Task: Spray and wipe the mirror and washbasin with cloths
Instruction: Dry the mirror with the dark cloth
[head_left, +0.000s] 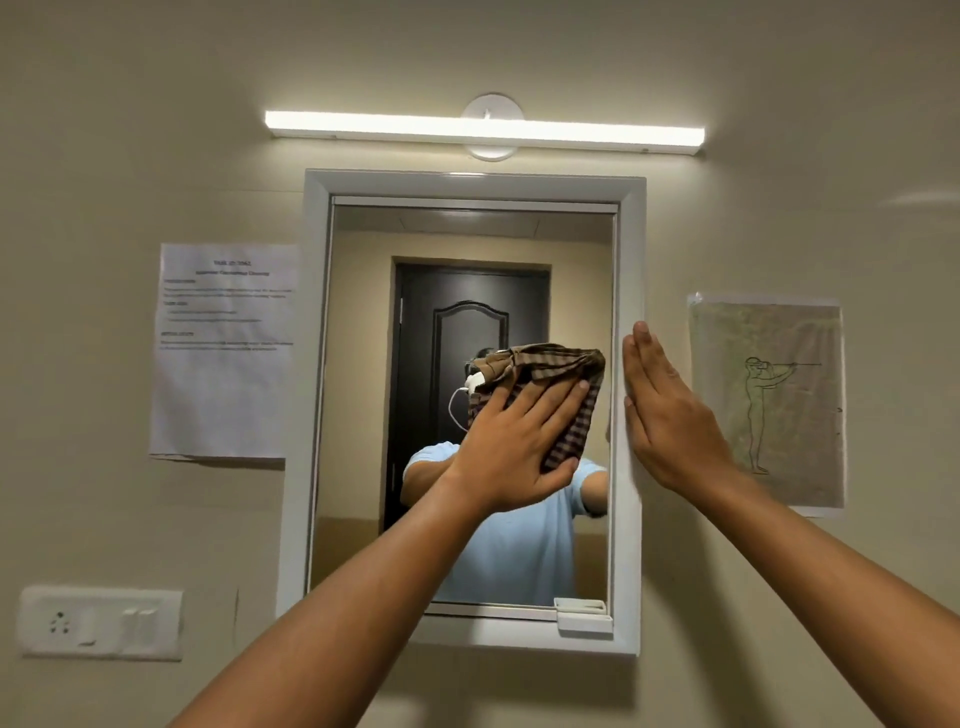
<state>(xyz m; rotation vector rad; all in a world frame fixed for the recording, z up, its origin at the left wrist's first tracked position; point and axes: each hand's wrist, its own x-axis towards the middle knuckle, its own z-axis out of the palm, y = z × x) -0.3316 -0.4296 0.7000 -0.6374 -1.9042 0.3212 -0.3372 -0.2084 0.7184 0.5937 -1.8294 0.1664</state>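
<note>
A white-framed mirror (363, 415) hangs on the beige wall straight ahead. My left hand (519, 441) lies flat with straight fingers on a brown checked cloth (566, 379), pressing it against the glass right of centre. My right hand (670, 415) rests with straight fingers against the mirror's right frame edge (631, 260). The glass reflects a person in a light blue shirt and a dark door. The washbasin is out of view, and no spray bottle shows.
A lit tube light (483, 130) runs above the mirror. A printed notice (223, 353) is taped left of it, a drawing sheet (769, 405) right of it. A switch and socket plate (101, 623) sits low left. A small white clip (582, 616) sits at the mirror's bottom right.
</note>
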